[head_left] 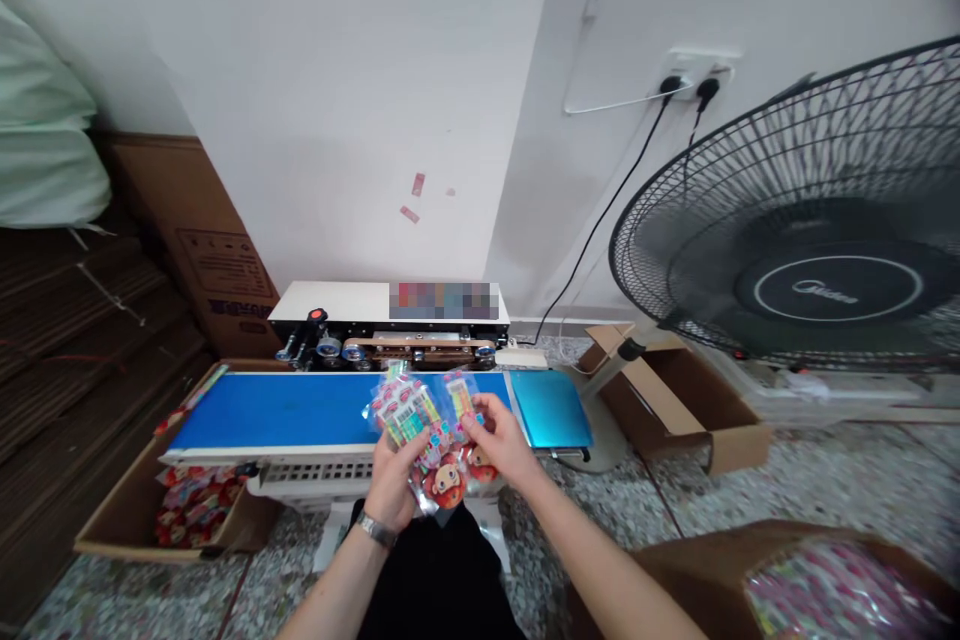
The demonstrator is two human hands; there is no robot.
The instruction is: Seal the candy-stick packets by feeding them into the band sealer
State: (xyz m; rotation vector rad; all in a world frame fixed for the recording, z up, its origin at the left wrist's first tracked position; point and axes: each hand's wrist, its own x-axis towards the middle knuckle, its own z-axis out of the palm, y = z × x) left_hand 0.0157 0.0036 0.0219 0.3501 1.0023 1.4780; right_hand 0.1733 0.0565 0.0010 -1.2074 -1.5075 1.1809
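A big black fan [825, 250] fills the right side of the frame. Behind it, in the upper right, two black cords go up to a wall plug [694, 70].

In the middle stands a machine [352, 305] with a white top, against the wall. In front of it runs a long blue belt [285, 408]. A shiny blue plate [550, 408] sits at the right end of the belt.

In the lower left, an open brown box [120, 520] sits on the floor under the end of the belt. It has bright packets [191, 505] in it. A tall brown carton [217, 270] leans on the wall at the left. Right of the belt lies an open box [675, 400] near the foot of the fan. In the lower right corner is one more box [675, 560] with many shiny packets [840, 590] inside.

Nothing stands between the hands and the belt.

Both arms come up from the bottom of the frame and meet in the middle. The left hand [394, 485] has a watch [373, 527] on the wrist. It is closed around the bottom of a bunch of candy packets [420, 420], with the thumb on top. The right hand [499, 440] is just beside it and grips the right side of the bunch with bent fingers.

The candy packets stand up like a fan, just over the near edge of the blue belt.
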